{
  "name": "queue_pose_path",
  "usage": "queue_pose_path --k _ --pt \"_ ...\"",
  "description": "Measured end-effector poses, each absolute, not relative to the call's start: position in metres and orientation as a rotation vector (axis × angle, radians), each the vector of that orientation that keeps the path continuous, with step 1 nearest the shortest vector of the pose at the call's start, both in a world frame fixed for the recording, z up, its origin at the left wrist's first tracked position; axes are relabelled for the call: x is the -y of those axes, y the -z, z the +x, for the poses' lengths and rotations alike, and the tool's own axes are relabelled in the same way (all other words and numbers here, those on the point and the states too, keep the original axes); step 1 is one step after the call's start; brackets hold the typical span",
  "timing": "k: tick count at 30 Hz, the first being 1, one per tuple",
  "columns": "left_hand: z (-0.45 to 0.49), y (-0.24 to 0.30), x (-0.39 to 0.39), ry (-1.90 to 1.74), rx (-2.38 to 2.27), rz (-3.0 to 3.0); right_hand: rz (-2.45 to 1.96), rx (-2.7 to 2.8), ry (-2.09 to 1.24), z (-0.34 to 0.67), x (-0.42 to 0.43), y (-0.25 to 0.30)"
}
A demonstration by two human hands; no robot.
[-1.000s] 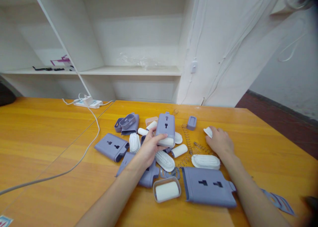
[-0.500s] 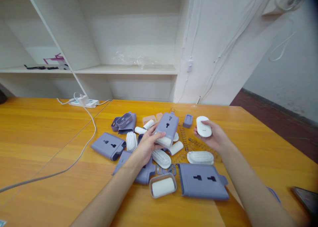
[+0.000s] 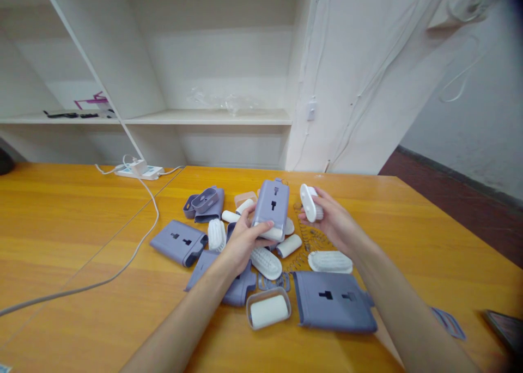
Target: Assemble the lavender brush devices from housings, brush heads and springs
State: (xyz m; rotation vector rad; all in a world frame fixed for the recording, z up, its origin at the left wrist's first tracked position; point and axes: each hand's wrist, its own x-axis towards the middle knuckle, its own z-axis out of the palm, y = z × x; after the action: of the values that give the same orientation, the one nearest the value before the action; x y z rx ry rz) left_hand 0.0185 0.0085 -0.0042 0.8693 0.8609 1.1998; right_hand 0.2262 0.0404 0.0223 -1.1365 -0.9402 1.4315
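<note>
My left hand (image 3: pixel 245 237) is closed around the lower end of a purple plastic casing (image 3: pixel 272 201) with dark cutouts, a white part showing at its near end. In my right hand (image 3: pixel 330 218) is a white oval brush head (image 3: pixel 310 203), turned on edge so its bristles face right. The two held parts are apart, at about the same height. Below them lie another white brush head (image 3: pixel 266 262), a white cylinder (image 3: pixel 289 245) and several thin metal springs (image 3: pixel 300 261). A further brush head (image 3: pixel 330 262) rests under my right wrist.
Purple casings lie at the left (image 3: pixel 177 241) and front right (image 3: pixel 333 302). A clear tray (image 3: pixel 268 309) holds a white block. Small purple frames (image 3: pixel 205 200) sit at the back left. A power strip (image 3: pixel 139 170) with a cable stands near the shelf; a dark device (image 3: pixel 504 329) lies far right.
My right hand has moved left toward the casing and turned the brush head from face-on to edge-on. My left hand has shifted the casing slightly left.
</note>
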Motion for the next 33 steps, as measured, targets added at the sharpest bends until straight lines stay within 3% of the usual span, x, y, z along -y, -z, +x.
queue_pose_path --k 3,8,18,33 --pt "0.019 0.004 -0.009 -1.195 -0.895 0.913 -1.217 0.915 -1.380 0.216 -0.039 -0.021" --pt "0.022 0.004 -0.010 -1.230 -0.982 0.962 -1.051 0.879 -1.579 0.212 -0.038 -0.021" --pt "0.024 0.001 -0.007 -1.549 -1.152 1.333 -1.104 0.981 -1.577 0.206 -0.033 -0.022" --pt "0.028 -0.001 0.000 -1.582 -1.203 1.355 -1.156 1.083 -1.375 0.197 -0.029 -0.027"
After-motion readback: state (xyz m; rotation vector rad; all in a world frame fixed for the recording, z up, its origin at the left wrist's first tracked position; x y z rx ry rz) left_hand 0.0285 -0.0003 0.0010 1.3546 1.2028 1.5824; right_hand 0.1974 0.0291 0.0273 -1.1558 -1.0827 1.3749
